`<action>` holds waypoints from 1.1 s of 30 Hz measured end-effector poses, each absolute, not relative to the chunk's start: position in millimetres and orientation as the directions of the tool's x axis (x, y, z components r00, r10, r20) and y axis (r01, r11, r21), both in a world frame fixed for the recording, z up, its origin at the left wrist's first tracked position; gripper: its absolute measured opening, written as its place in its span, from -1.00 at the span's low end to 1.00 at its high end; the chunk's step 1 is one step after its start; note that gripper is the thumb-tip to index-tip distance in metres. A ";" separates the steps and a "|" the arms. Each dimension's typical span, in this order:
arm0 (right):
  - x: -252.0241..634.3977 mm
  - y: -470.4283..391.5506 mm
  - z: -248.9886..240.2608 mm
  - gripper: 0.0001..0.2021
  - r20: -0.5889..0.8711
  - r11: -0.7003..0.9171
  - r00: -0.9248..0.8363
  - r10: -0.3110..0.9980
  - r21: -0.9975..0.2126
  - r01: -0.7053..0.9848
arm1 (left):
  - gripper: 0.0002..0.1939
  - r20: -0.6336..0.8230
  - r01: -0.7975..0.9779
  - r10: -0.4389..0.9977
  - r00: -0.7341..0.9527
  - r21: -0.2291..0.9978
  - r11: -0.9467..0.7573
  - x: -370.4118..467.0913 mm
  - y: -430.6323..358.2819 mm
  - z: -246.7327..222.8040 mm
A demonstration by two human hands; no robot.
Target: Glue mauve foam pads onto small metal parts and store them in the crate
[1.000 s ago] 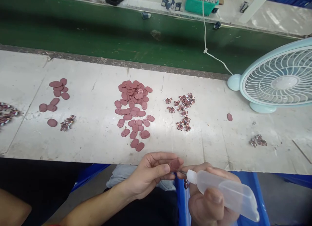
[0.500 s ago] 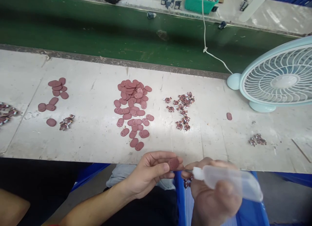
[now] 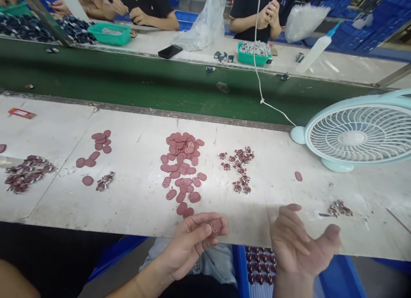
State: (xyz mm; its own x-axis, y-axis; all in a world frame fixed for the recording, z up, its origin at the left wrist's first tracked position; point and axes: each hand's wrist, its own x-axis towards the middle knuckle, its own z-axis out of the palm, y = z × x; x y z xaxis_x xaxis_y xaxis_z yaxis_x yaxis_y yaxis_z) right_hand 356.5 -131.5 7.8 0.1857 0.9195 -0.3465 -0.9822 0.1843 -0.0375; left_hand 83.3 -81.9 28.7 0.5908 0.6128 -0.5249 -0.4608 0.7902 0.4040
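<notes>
My left hand (image 3: pixel 192 242) pinches a reddish-brown oval disc (image 3: pixel 216 225) with small marks on its face, just over the table's front edge. To the right, my right hand (image 3: pixel 298 242) is open, fingers and thumb spread, with nothing seen in it. Beyond the left hand lies a loose pile of similar oval discs (image 3: pixel 183 169). Small brown-and-white figures (image 3: pixel 240 159) form a cluster right of that pile. A few more figures (image 3: pixel 341 208) lie beyond my right hand, with a thin dark pointed piece (image 3: pixel 324 215) beside them.
A pale blue fan (image 3: pixel 351 137) stands at the right. Below the table edge, a blue bin (image 3: pixel 346 276) holds rows of figures (image 3: pixel 260 263). More discs (image 3: pixel 87 180) and figures (image 3: pixel 27 174) lie leftward. Past the green strip (image 3: pixel 144 81), co-workers sit behind a green basket (image 3: pixel 250 58).
The squeeze bottle has left my right hand, which has opened and moved right. My left hand still holds the disc. The view has tilted up, bringing co-workers into sight.
</notes>
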 end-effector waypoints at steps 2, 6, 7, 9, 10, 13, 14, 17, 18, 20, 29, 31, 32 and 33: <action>335.7 -127.3 20.3 -0.76 -0.306 0.069 0.459 0.834 -0.768 -0.637 | -0.76 -0.531 -0.466 0.620 0.577 0.409 0.784 82.0 -81.2 30.3; 314.9 -100.9 20.5 -0.78 -0.017 -0.246 0.566 0.824 -0.911 0.331 | -0.77 -0.538 -0.458 0.618 0.573 0.416 0.786 81.3 -81.7 32.7; 314.1 -93.7 17.6 -0.75 0.028 -0.269 0.540 0.841 -0.845 0.463 | -0.77 -0.539 -0.452 0.614 0.577 0.416 0.789 81.3 -82.2 33.0; 314.7 -82.0 12.2 -0.70 0.058 -0.269 0.504 0.862 -0.789 0.552 | -0.77 -0.541 -0.442 0.607 0.581 0.416 0.794 81.2 -83.2 33.8; 315.5 -78.3 10.6 -0.68 0.058 -0.271 0.488 0.871 -0.772 0.575 | -0.77 -0.541 -0.439 0.605 0.584 0.417 0.796 81.0 -83.7 34.2; 318.2 -76.8 11.8 -0.70 0.026 -0.296 0.462 0.886 -0.738 0.607 | -0.76 -0.540 -0.436 0.607 0.583 0.422 0.794 79.5 -84.5 34.8; 318.9 -79.5 14.0 -0.72 0.001 -0.311 0.461 0.887 -0.738 0.599 | -0.76 -0.540 -0.438 0.611 0.579 0.426 0.792 79.0 -84.4 34.7; 317.2 -95.8 25.2 -0.72 -0.098 -0.356 0.452 0.887 -0.767 0.533 | -0.75 -0.544 -0.443 0.623 0.563 0.438 0.782 78.9 -83.6 33.2; 314.3 -103.2 29.8 -0.71 -0.135 -0.358 0.439 0.888 -0.803 0.476 | -0.75 -0.545 -0.443 0.628 0.556 0.445 0.778 79.5 -83.3 32.5; 304.3 -118.8 39.3 -0.72 -0.205 -0.340 0.398 0.894 -0.890 0.304 | -0.74 -0.546 -0.440 0.641 0.540 0.466 0.768 82.0 -83.2 31.3; 251.8 -149.3 56.3 -0.86 -0.227 -0.233 0.269 0.936 -0.972 -0.007 | -0.75 -0.443 -0.415 0.716 0.540 0.600 0.684 91.9 -86.6 30.0; 250.7 -147.3 57.1 -0.86 -0.231 -0.235 0.242 0.942 -0.972 -0.015 | -0.76 -0.419 -0.415 0.724 0.548 0.615 0.670 91.1 -87.4 29.1; 250.8 -146.0 58.0 -0.85 -0.228 -0.233 0.228 0.947 -0.972 -0.007 | -0.77 -0.411 -0.417 0.727 0.549 0.620 0.665 90.7 -87.7 28.5; 251.2 -144.7 59.1 -0.85 -0.223 -0.230 0.215 0.951 -0.973 0.008 | -0.77 -0.406 -0.421 0.730 0.550 0.620 0.662 90.3 -88.0 28.0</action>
